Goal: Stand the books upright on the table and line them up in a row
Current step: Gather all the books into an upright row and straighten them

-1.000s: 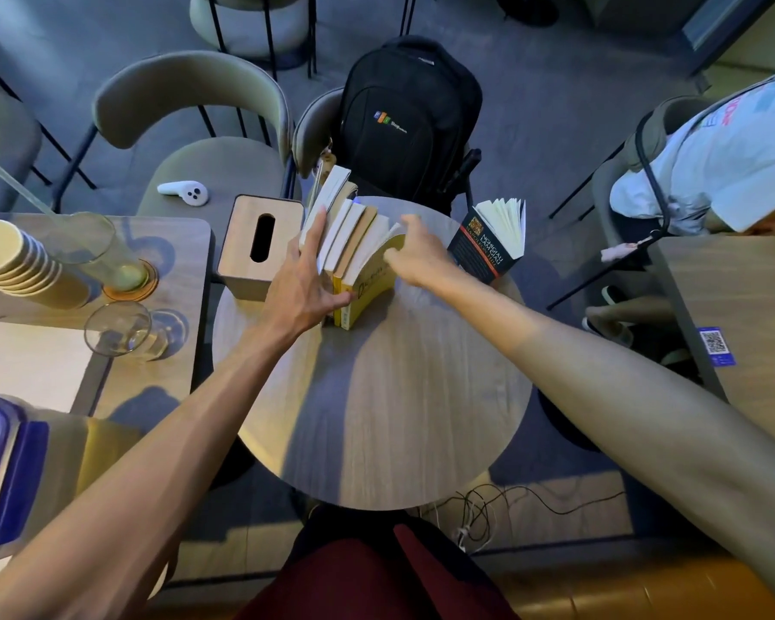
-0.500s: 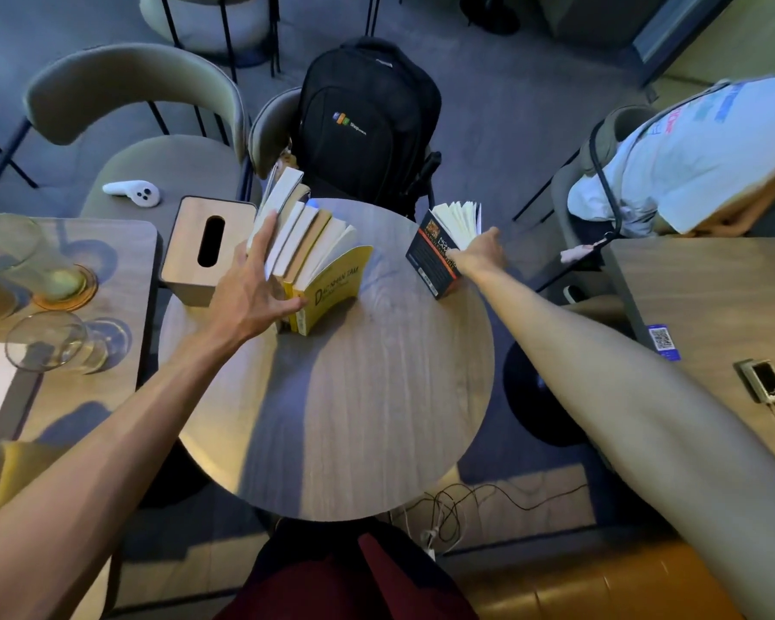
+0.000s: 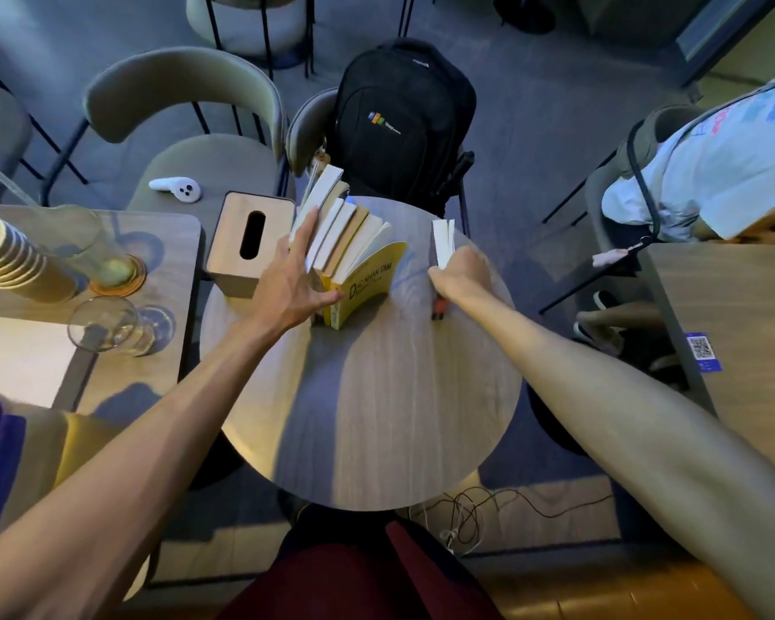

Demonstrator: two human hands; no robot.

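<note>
A round wood-grain table (image 3: pixel 376 418) is seen from above, with a row of paperback books (image 3: pixel 345 243) stood on edge at its far left part, all leaning to the right. The nearest-right book of that row is a yellow-covered paperback (image 3: pixel 368 284), its front cover facing right and its pages fanned slightly at the top. The left hand (image 3: pixel 294 279) is laid against the left side of the row with its fingers spread, the fingertips reaching up along the page edges and the thumb pressed against the yellow cover's near edge. Well apart to the right, a single dark-covered book (image 3: pixel 443 243) is held upright on the table by the right hand (image 3: pixel 459 272), which is closed around its near end; the fingers are hidden behind the book, so how they lie cannot be told. A gap of bare tabletop is left between this book and the row. A wooden tissue box with a dark slot (image 3: pixel 249 241) is placed just beside the row, at the table's left edge. A black backpack (image 3: pixel 399 123) is seen on a chair beyond the table.
</note>
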